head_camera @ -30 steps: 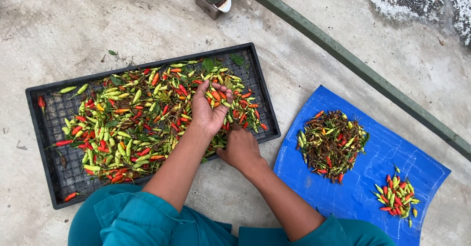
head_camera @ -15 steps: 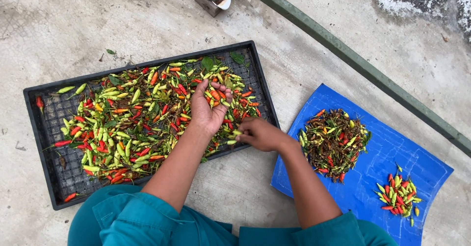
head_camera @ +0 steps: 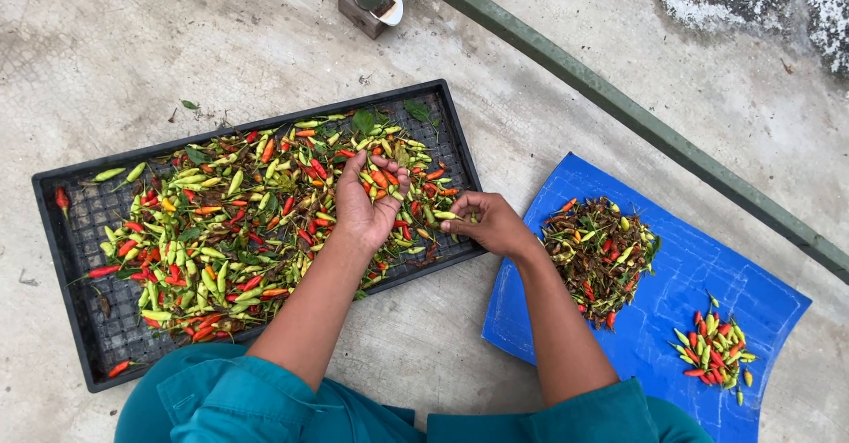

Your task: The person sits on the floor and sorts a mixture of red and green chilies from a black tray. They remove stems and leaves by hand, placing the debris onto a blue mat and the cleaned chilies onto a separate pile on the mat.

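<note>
A person in teal sleeves bends over a concrete floor, both forearms stretched forward. The left hand [head_camera: 370,197] hovers palm-up over the right half of a black tray [head_camera: 66,197], fingers curled into a cup that cradles a small handful of red, orange and green chillies [head_camera: 382,178]. The rest of the chillies lie spread across the tray in a loose heap [head_camera: 221,231].

The right hand [head_camera: 491,222] rests at the tray's right edge, knuckles up, wrist bent slightly inward. Its thumb and fingertips pinch a single green chilli [head_camera: 447,216] that points toward the left hand.

Just right of that hand lies a blue sheet [head_camera: 672,266]. On it sit a dark pile of stems and scraps [head_camera: 600,253] and, well apart near the far corner, a small pile of sorted chillies [head_camera: 715,344].
</note>
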